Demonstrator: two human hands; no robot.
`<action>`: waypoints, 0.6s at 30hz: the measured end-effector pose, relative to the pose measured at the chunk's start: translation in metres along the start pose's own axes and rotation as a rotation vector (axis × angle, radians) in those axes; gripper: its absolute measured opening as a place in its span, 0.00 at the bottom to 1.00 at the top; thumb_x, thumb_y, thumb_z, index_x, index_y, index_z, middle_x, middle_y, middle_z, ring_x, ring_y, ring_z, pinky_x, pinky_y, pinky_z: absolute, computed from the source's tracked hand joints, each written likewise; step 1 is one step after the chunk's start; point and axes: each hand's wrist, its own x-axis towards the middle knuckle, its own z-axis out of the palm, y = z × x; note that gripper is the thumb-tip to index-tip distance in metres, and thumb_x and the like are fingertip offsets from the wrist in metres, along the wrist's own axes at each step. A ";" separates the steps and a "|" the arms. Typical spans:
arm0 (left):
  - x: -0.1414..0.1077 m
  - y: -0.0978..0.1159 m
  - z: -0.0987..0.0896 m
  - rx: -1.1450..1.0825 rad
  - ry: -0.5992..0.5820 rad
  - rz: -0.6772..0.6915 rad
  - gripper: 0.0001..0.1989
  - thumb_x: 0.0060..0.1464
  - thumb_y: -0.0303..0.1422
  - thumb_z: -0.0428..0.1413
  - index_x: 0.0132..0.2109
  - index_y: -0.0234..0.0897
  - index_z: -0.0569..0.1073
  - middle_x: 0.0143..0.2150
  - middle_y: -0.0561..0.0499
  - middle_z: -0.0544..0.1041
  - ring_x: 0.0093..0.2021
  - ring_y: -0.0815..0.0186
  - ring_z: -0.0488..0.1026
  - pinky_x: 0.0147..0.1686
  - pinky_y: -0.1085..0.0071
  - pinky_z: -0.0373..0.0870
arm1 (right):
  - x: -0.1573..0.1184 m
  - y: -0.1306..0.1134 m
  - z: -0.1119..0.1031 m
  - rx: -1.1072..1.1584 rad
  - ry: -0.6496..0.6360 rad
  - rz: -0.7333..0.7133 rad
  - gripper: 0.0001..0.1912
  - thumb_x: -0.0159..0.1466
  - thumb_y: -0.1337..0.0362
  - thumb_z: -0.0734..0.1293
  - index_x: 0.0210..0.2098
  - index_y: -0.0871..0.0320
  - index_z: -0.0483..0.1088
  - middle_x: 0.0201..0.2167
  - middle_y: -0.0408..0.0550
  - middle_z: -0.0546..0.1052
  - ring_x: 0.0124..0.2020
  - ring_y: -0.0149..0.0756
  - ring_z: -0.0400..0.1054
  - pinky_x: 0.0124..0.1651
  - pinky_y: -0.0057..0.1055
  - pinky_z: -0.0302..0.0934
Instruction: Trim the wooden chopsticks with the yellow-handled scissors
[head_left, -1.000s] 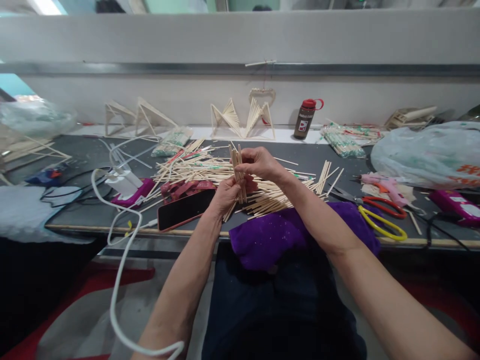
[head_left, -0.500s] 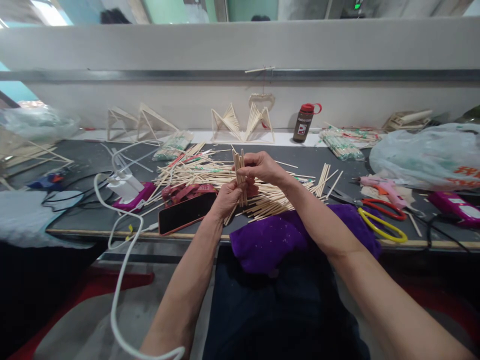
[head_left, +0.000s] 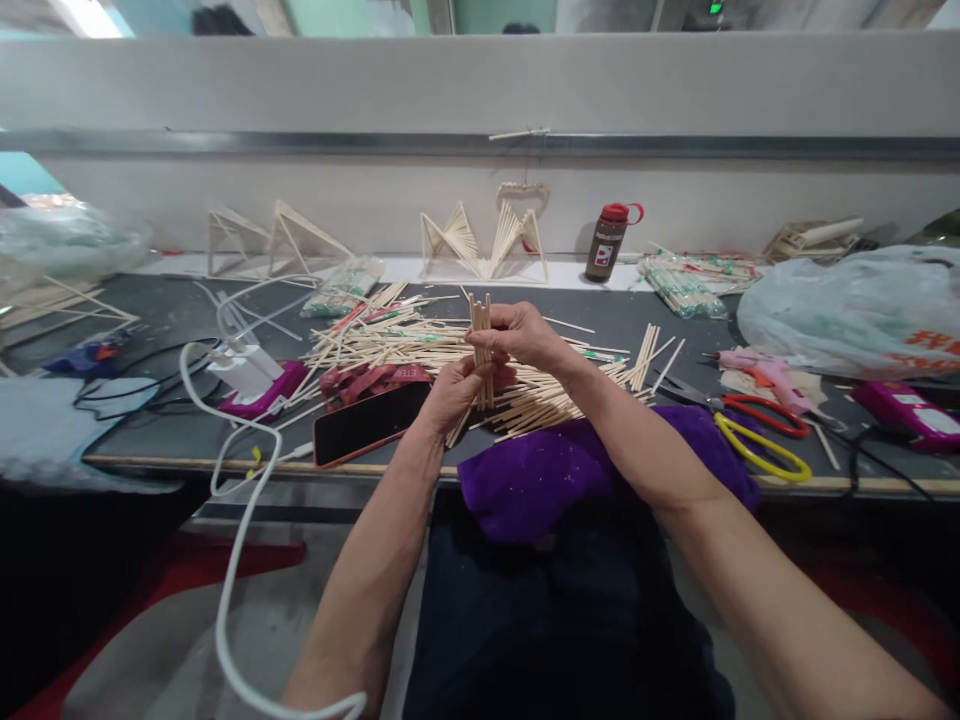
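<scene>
A small bundle of thin wooden sticks [head_left: 481, 318] stands nearly upright between my hands, over the table. My left hand [head_left: 454, 392] is closed round its lower part. Higher up, my right hand [head_left: 521, 334] pinches the same bundle from the right, fingers across the sticks. Behind and beside both hands spreads a loose pile of wooden sticks [head_left: 551, 398], some with green or red wrapping. Below my right forearm, a purple cloth [head_left: 525, 485] hangs over the table edge.
A phone [head_left: 367, 425] lies left of my hands, near a white cable [head_left: 232, 590]. Scissors [head_left: 761, 445] and a pink glue gun [head_left: 772, 375] lie to the right. At the back stand stick models [head_left: 454, 240] and a dark bottle [head_left: 606, 243] with a red lid.
The bundle looks slightly straighter and its sticks closer together. Both hands keep their hold in nearly the same place. The view has shifted a little.
</scene>
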 end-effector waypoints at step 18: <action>-0.002 0.003 -0.001 0.079 0.064 -0.060 0.24 0.42 0.45 0.69 0.41 0.30 0.79 0.31 0.45 0.82 0.33 0.59 0.81 0.37 0.65 0.76 | 0.002 0.009 -0.003 0.046 0.015 -0.015 0.14 0.56 0.56 0.70 0.25 0.63 0.72 0.20 0.38 0.66 0.23 0.24 0.57 0.27 0.25 0.50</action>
